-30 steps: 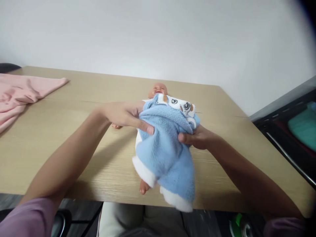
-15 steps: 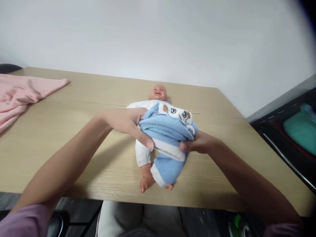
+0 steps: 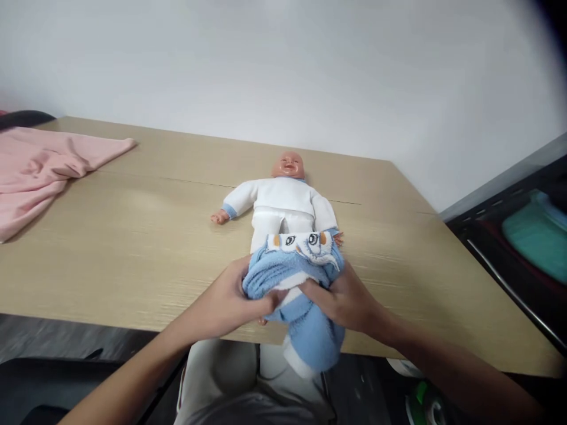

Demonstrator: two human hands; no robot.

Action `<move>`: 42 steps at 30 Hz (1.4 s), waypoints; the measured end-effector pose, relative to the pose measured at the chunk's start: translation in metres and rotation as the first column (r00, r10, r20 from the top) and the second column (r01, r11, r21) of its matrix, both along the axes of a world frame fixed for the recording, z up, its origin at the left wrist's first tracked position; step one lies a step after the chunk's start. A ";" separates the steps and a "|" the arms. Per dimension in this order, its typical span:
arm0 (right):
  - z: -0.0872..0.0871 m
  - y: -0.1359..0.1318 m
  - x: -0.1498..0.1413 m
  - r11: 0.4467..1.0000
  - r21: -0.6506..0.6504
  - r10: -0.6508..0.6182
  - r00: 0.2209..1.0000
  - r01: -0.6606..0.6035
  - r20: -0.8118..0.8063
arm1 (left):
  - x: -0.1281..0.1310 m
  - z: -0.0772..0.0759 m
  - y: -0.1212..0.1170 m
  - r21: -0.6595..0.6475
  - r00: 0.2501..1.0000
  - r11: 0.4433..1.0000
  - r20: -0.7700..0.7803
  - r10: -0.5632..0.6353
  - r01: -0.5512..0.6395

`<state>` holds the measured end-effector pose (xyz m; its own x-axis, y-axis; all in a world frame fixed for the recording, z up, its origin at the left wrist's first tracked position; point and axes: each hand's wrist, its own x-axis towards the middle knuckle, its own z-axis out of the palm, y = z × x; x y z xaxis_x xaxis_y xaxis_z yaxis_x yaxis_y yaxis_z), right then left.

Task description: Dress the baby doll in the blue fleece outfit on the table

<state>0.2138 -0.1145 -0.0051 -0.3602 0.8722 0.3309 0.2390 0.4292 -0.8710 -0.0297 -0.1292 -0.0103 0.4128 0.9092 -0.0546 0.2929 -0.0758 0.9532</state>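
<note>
A bunched blue and white terry doll top (image 3: 283, 268) with an animal face on its front is gathered between my hands. My left hand (image 3: 237, 298) grips its left side, thumb over the white hem. On the other side my right hand (image 3: 343, 295) holds the hem, its thumb pressed near the opening. One blue sleeve with a white cuff hangs past the table's front edge. Behind the garment a baby doll (image 3: 283, 195) in a white top and trousers with blue cuffs lies on its back, arms spread, head away from me. The garment hides most of its lower legs.
A pink cloth (image 3: 48, 171) lies crumpled on the wooden table (image 3: 177, 236) at the left. A white wall rises behind. To the right stands a dark rack with a teal item (image 3: 535, 236). Dark chair parts (image 3: 39, 383) show at the lower left.
Both hands have drawn the bunched top toward me, down from the doll's torso to over its legs. The doll's white top and both arms now show.
</note>
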 end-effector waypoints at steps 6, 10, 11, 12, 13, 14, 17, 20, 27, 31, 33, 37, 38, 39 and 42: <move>-0.034 0.013 -0.004 0.982 -0.054 -0.174 0.979 0.181 0.104 | 0.005 -0.011 0.017 0.145 0.984 0.986 -0.143 0.108 -0.087; -0.040 0.024 -0.005 0.974 -0.010 -0.224 0.965 0.227 0.136 | 0.006 -0.013 0.029 0.220 0.959 0.973 -0.256 0.121 -0.063; -0.041 0.028 -0.005 0.970 0.007 -0.242 0.960 0.243 0.144 | 0.006 -0.014 0.033 0.234 0.958 0.971 -0.266 0.107 -0.043; -0.042 0.032 -0.005 0.967 0.019 -0.255 0.955 0.255 0.154 | 0.006 -0.015 0.038 0.246 0.959 0.969 -0.267 0.093 -0.025; -0.044 0.036 -0.005 0.966 0.030 -0.259 0.951 0.257 0.167 | 0.006 -0.018 0.043 0.256 0.961 0.967 -0.265 0.080 -0.010; -0.046 0.042 -0.005 0.967 0.042 -0.256 0.949 0.253 0.181 | 0.006 -0.021 0.049 0.264 0.961 0.965 -0.265 0.075 -0.002; -0.050 0.063 -0.005 0.967 0.088 -0.253 0.944 0.240 0.212 | 0.006 -0.028 0.066 0.274 0.954 0.961 -0.280 0.104 -0.025; -0.041 0.076 -0.005 0.968 0.076 -0.250 0.938 0.238 0.242 | 0.007 -0.024 0.073 0.292 0.953 0.955 -0.272 0.135 -0.052; 0.014 0.029 -0.006 0.991 -0.084 -0.077 0.962 0.102 0.261 | 0.001 0.015 0.017 0.131 0.956 0.988 -0.271 0.111 -0.078; 0.013 0.011 -0.013 0.998 -0.057 0.010 0.909 0.014 0.416 | -0.002 0.003 -0.009 0.011 0.932 0.994 -0.345 0.109 -0.112; 0.003 0.012 -0.015 0.998 -0.040 -0.026 0.857 0.054 0.515 | -0.002 -0.010 -0.011 0.012 0.907 0.990 -0.401 0.131 -0.138; -0.014 0.015 -0.016 0.998 0.025 -0.056 0.717 0.054 0.695 | 0.001 -0.036 -0.007 0.078 0.878 0.987 -0.451 0.164 -0.144; -0.017 0.015 -0.016 0.999 0.027 -0.046 0.686 0.038 0.726 | 0.001 -0.042 -0.006 0.101 0.883 0.987 -0.441 0.159 -0.127; -0.019 0.015 -0.015 0.999 0.021 -0.036 0.667 0.030 0.744 | 0.002 -0.047 -0.005 0.129 0.892 0.986 -0.425 0.154 -0.109; -0.024 0.014 -0.012 1.000 -0.012 -0.009 0.696 0.025 0.718 | 0.004 -0.063 -0.003 0.232 0.917 0.968 -0.357 0.179 -0.099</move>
